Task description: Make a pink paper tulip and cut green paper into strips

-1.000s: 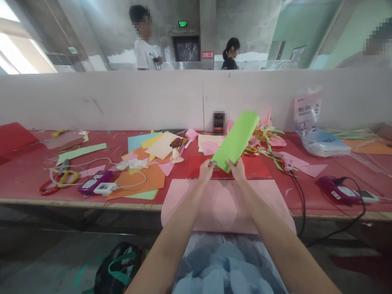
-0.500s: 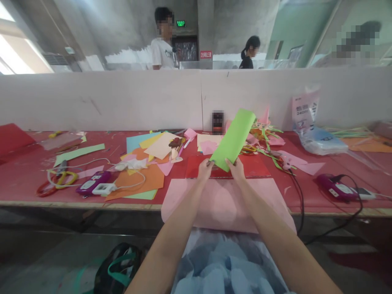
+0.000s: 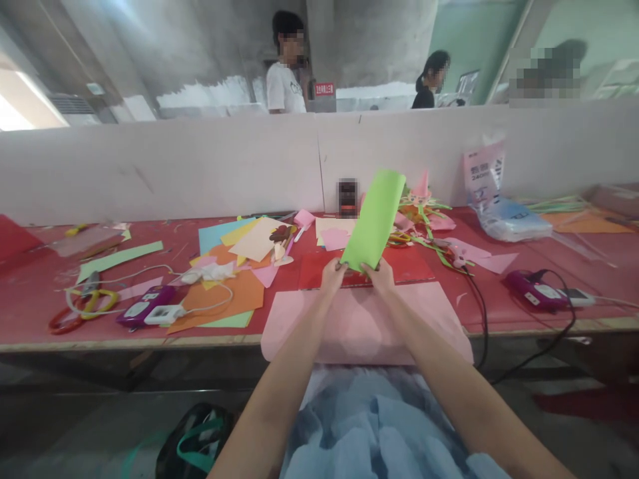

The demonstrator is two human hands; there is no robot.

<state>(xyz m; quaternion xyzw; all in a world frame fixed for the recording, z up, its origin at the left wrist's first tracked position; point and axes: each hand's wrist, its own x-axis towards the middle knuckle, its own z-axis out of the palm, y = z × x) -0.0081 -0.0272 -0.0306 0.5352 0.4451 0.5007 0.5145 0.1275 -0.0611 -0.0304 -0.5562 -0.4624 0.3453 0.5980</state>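
A long strip of bright green paper [image 3: 375, 218] slants upward and away from me, raised above the table. My left hand [image 3: 332, 274] pinches its near left corner. At the near right corner, my right hand [image 3: 381, 274] has thumb and fingers closed on the same sheet. Beneath both hands lies a flat red sheet or board [image 3: 409, 267]. Closer to me, a large pink sheet [image 3: 349, 326] hangs its curled front over the table edge, under my forearms.
To the left lie scissors [image 3: 94, 303], a purple device [image 3: 147, 305] with a white cable, and orange paper [image 3: 239, 296]. On the right are a pink-and-green paper figure [image 3: 420, 196], a plastic bag [image 3: 514, 219] and another purple device [image 3: 536, 293]. A white partition [image 3: 224, 166] stands behind; people are beyond it.
The green paper stands slightly more upright, still held in both hands. My right hand has shifted a little toward the left one. The whole view has turned slightly.
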